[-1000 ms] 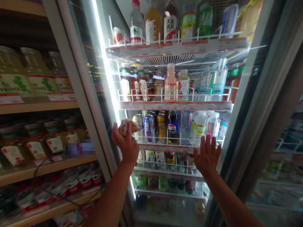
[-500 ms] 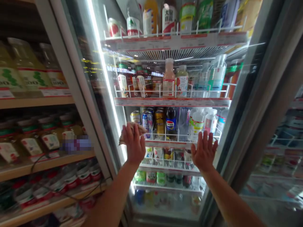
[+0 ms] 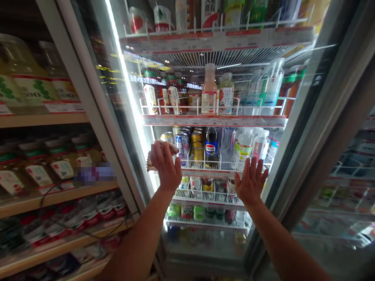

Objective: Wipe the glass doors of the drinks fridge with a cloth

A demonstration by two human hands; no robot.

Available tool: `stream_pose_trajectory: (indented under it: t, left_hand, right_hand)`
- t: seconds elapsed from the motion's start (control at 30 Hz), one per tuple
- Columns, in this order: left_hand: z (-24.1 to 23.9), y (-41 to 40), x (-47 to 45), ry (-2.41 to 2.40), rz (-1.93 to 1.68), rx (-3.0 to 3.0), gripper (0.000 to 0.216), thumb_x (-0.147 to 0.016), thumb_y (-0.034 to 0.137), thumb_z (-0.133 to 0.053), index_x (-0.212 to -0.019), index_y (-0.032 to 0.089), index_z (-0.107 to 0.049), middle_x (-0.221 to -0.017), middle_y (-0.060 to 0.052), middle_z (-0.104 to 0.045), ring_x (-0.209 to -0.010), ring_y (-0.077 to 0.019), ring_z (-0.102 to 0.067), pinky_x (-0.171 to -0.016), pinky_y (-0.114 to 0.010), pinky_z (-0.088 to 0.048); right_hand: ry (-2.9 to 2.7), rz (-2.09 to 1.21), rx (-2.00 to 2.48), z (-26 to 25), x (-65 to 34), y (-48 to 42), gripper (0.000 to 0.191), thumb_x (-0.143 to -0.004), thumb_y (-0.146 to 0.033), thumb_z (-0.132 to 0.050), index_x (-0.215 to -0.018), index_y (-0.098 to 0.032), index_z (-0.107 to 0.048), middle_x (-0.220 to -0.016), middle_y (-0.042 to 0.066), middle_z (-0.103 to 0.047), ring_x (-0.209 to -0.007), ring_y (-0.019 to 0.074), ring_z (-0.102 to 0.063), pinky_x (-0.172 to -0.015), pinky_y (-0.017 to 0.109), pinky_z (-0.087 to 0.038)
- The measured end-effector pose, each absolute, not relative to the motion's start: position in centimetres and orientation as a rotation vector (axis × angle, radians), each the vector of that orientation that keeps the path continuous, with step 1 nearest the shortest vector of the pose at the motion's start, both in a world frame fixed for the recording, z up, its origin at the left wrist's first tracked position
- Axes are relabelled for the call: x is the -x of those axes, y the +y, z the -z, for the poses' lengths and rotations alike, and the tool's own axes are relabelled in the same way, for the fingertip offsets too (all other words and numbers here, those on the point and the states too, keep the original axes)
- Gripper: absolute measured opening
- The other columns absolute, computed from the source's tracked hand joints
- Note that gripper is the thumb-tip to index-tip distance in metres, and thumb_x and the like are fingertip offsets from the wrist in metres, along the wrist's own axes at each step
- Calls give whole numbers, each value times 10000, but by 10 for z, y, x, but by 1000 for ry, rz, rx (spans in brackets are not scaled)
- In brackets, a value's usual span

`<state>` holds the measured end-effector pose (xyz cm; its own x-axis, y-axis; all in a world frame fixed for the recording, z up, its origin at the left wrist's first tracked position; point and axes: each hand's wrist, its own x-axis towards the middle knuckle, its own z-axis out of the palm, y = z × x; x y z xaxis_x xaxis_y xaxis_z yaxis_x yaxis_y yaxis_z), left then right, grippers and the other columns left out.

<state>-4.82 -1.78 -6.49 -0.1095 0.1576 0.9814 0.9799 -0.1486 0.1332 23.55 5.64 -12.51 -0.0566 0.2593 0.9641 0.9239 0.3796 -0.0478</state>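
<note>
My left hand (image 3: pixel 166 167) is up at the glass door of a lit drinks fridge, its fingers bent over a crumpled beige-brown cloth (image 3: pixel 151 160). Part of the cloth sticks out past the fingers on both sides. Flat and spread, my right hand (image 3: pixel 250 182) is at the glass further right, holding nothing. Behind the door, between the two hands, are a blue can (image 3: pixel 182 146), a gold can (image 3: pixel 197 145) and a dark cola bottle (image 3: pixel 211 144). Clear bottles (image 3: pixel 245 145) stand just above my right fingers.
A bright light strip (image 3: pixel 123 70) runs down the fridge's left side. Wooden shelves (image 3: pixel 43 120) with juice bottles (image 3: pixel 35 88) stand at left, where a dark cable (image 3: pixel 96 236) hangs across the lower rows. A metal door frame (image 3: pixel 316 156) borders the glass at right.
The shelves sit slightly higher in view. My left fingers are more bent over the cloth, which has shifted a little with them. My right hand stays spread at about the same place on the glass.
</note>
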Motion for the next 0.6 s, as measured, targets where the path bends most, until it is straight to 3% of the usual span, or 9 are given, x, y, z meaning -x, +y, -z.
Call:
stream_pose_trajectory:
  t: [0.13, 0.23, 0.37, 0.43, 0.53, 0.6]
  left_hand:
    - [106, -25, 17, -1214, 1100, 1619, 658, -1009, 332, -466, -1622, 192, -275, -1664, -150, -311, -1602, -306, -108, -1296, -556, -117]
    - [99, -24, 17, -1180, 991, 1681, 578, -1010, 335, -461, -1571, 208, -398, -1598, -126, -439, -1585, -301, -194, -1298, -547, -130]
    - [40, -18, 37, -1248, 1263, 1518, 601, -1024, 366, -431, -1593, 184, -361, -1686, -130, -263, -1598, -317, -123, -1306, -556, -100]
    - [37, -20, 41, -1266, 1347, 1449, 627, -1024, 355, -439, -1613, 183, -311, -1710, -131, -182, -1602, -323, -82, -1307, -560, -80]
    - [87, -29, 33, -1303, 1235, 1443, 658, -1012, 306, -475, -1628, 200, -267, -1723, -135, -109, -1603, -337, -52, -1299, -579, -65]
    - [128, -35, 28, -1321, 1082, 1500, 641, -993, 280, -524, -1603, 222, -335, -1719, -137, -127, -1601, -355, -48, -1291, -601, -74]
  right_hand:
    - [-1563, 774, 1091, 126, -236, 57, 774, -1025, -437, -417, -1659, -162, -69, -1695, 186, -257, -1596, 373, -157, -1253, 621, -143]
    - [-1566, 760, 1091, 127, -236, 57, 772, -1018, -432, -422, -1658, -159, -88, -1697, 182, -255, -1594, 370, -166, -1254, 620, -137]
    - [-1560, 765, 1104, 127, -235, 57, 765, -1021, -434, -407, -1658, -151, -91, -1695, 189, -255, -1594, 374, -164, -1253, 621, -143]
    - [-1559, 772, 1108, 128, -235, 57, 762, -1024, -441, -397, -1657, -146, -92, -1690, 197, -263, -1593, 379, -164, -1252, 619, -146]
    - [-1553, 792, 1116, 128, -235, 57, 766, -1026, -454, -394, -1658, -150, -86, -1681, 198, -287, -1586, 382, -190, -1249, 615, -157]
    - [-1542, 810, 1122, 128, -235, 58, 763, -1029, -462, -384, -1659, -156, -82, -1679, 195, -294, -1581, 382, -206, -1246, 613, -167]
